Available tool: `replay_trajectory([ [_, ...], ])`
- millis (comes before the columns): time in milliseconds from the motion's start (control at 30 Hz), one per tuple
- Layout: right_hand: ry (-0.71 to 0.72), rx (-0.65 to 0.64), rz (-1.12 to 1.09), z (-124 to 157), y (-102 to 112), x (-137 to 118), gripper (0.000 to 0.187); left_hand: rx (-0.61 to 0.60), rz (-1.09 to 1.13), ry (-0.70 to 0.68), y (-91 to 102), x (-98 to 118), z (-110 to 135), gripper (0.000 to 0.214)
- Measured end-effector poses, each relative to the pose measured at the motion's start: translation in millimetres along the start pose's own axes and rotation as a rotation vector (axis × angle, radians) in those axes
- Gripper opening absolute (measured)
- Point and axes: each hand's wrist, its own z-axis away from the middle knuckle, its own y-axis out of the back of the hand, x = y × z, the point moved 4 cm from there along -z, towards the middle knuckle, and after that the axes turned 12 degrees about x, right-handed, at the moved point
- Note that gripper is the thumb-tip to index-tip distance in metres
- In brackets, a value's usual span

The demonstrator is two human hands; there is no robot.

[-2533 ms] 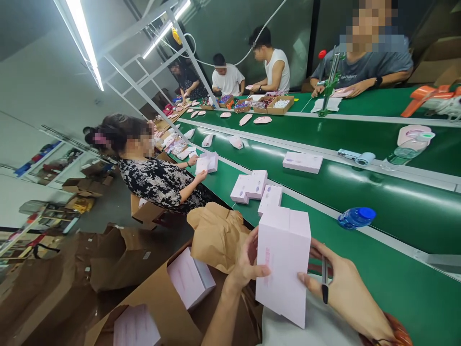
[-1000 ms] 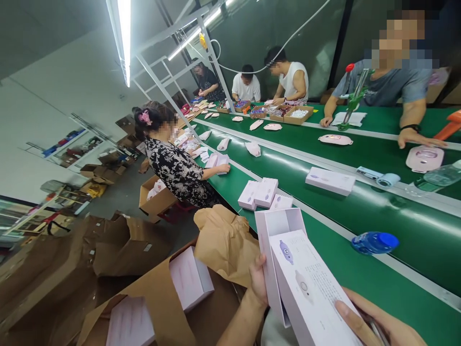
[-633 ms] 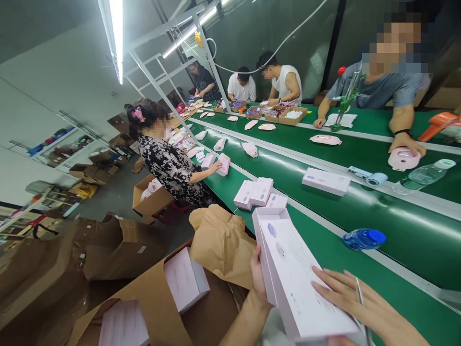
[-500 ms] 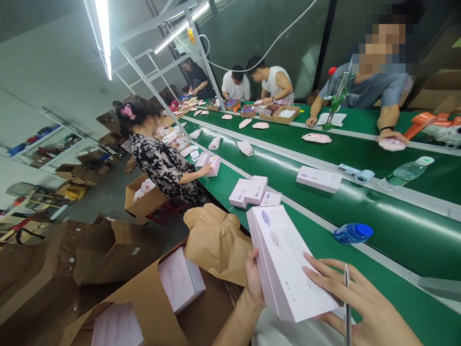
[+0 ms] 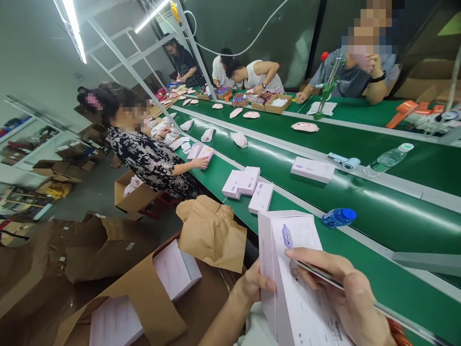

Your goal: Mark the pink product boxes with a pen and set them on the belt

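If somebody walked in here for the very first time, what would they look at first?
Probably the pale box at the bottom, big and close, with the left hand gripping its side and the right hand over its printed face, holding a pen. Next might come the shiny green belt stretching across the middle, and the blue-capped bottle just beyond the box, to its right.

Overhead tubes (image 5: pixel 74 29) glare white, streaking the green belt (image 5: pixel 273 153) with shine.

Tilted pale printed box (image 5: pixel 302 302), slim silver pen (image 5: pixel 324 276) slantwise over it.
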Motion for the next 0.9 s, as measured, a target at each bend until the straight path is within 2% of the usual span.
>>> replay_trajectory([
  [133, -0.131, 0.021, -0.253, -4, -6, 4, 0.024, 0.038, 0.024, -0.004, -4.4, -6, -1, 0.080],
  [200, -0.171, 0.058, -0.266, -4, -4, 7, 0.014, 0.045, 0.009, 0.016, -4.1, -9, -2, 0.081],
  [300, -0.108, 0.083, -0.183, -5, -2, 7, 0.032, 0.014, -0.047, 0.031, -6.3, -9, -1, 0.082],
  [433, 0.043, 0.186, 0.041, -4, -2, 3, 0.052, 0.005, -0.093, 0.050, -11.4, -2, 1, 0.087],
  [533, 0.119, 0.215, 0.099, -4, -3, 1, 0.055, 0.006, -0.102, 0.051, -13.9, 1, 2, 0.087],
  [733, 0.114, 0.189, 0.115, -5, -6, 2, 0.058, 0.005, -0.147, 0.056, -11.0, 3, 1, 0.079],
  [900, 0.121, 0.182, 0.124, -3, -6, 3, 0.057, 0.007, -0.109, 0.070, -12.5, 2, 1, 0.082],
])
